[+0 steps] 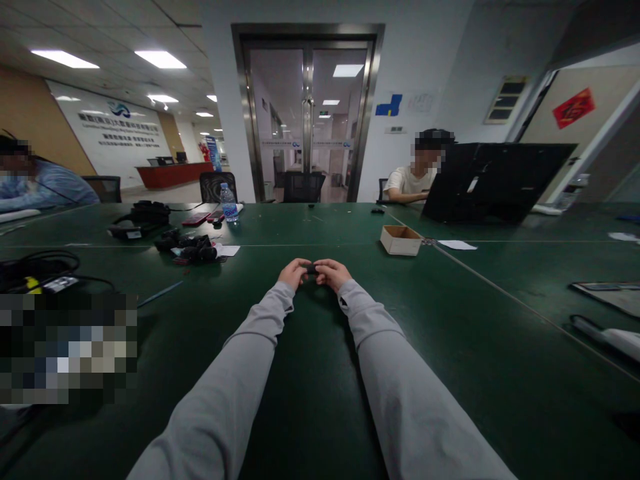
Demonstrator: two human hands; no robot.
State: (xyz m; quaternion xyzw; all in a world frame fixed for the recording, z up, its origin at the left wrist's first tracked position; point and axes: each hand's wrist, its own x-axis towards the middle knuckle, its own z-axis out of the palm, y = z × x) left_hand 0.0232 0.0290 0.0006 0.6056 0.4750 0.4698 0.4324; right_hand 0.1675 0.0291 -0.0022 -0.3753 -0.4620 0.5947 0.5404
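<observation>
Reaching forward over a dark green tabletop, a person in long grey sleeves has both arms stretched out, and the two hands meet near the middle. The left hand and the right hand pinch a small dark object between them, fingers curled round its opposite ends. It sits right between the fingertips; from where I stand it is too small and too covered for me to tell what it is.

To the right of the hands and a little farther off, an open-topped cardboard box rests near a seam in the surface, with a white sheet of paper just beyond it. Behind these, a large black monitor faces away, and a person in a pale T-shirt and dark cap sits partly hidden by it.

To the left of the hands lies a cluster of black gear, with a clear water bottle standing upright farther back. Nearer the left edge are coiled black cables and a thin blue stick. At the far left sits another person, in a blue top. Tall glass doors in a metal frame stand straight ahead.
</observation>
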